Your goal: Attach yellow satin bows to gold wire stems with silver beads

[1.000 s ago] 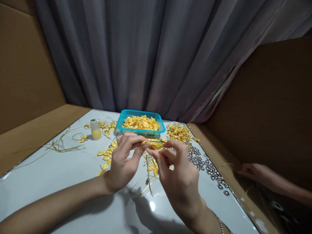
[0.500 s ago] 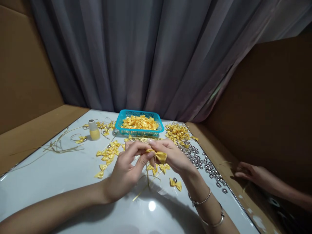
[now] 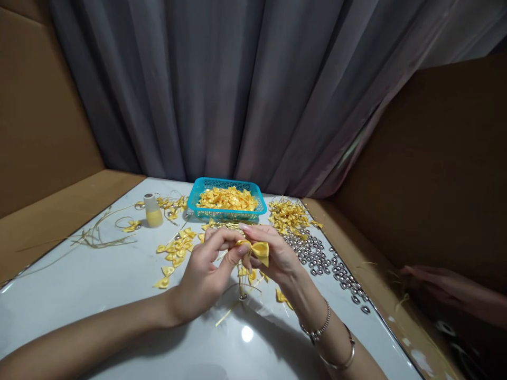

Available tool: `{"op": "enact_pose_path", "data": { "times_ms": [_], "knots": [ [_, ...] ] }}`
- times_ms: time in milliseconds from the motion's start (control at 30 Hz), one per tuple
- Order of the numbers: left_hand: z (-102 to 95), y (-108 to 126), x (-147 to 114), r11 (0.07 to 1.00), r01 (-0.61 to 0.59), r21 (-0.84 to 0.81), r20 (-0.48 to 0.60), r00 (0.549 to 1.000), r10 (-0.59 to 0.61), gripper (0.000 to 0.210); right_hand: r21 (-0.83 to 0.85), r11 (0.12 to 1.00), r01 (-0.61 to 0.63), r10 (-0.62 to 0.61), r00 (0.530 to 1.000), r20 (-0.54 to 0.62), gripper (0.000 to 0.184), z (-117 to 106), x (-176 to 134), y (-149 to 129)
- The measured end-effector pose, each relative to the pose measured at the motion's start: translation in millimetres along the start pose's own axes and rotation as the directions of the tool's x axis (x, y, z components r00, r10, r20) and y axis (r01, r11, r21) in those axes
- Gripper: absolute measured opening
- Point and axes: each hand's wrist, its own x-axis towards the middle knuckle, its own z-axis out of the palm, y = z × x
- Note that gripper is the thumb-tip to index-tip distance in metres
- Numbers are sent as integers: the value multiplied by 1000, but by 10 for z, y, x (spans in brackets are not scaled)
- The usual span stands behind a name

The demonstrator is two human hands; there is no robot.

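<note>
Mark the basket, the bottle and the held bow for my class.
Basket [image 3: 226, 213]: head view, middle of its front rim.
Bottle [image 3: 154, 217]: head view, its yellow lower part.
Held bow [image 3: 261, 252]: head view, its more visible loop.

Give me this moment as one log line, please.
left hand: pinching yellow bow | right hand: at bow, grip unclear | basket: holds more bows, beyond hands | beads: right side of table

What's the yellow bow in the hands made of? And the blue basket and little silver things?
The yellow bow looks like satin ribbon: smooth, shiny and softly folded. The blue basket seems to be plastic, evenly coloured with many small holes. The silver pieces gleam like polished metal, but they could be shiny-coated plastic.
</note>
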Motion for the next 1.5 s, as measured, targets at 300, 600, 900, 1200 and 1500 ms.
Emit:
{"op": "enact_pose_path", "data": {
  "times_ms": [300, 600, 900, 1200, 1500],
  "knots": [
    [-4, 46, 74, 993, 104, -48, -57, 993, -106, 6, 120, 989, -88, 81, 995, 60, 44, 24, 56, 57],
    [-3, 50, 56, 990, 132, -48, -69, 988, -136, 8, 210, 976, -52, 41, 997, 58, 28, 118, -56, 21],
    [-26, 18, 64, 992, 92, -85, -9, 996, -93, 6, 165, 983, -82, 72, 995, 63, 23, 109, -53, 20],
    [-84, 155, 41, 988, -149, -47, 242, 958, 156, 10, 158, 987, -10, 21, 997, -68, 45, 7, 81, 132],
    [-92, 253, 18, 996, -73, 52, 169, 983, 64, 10, 195, 980, 41, -6, 984, -177, 53, -331, 272, 73]
  ]
}}
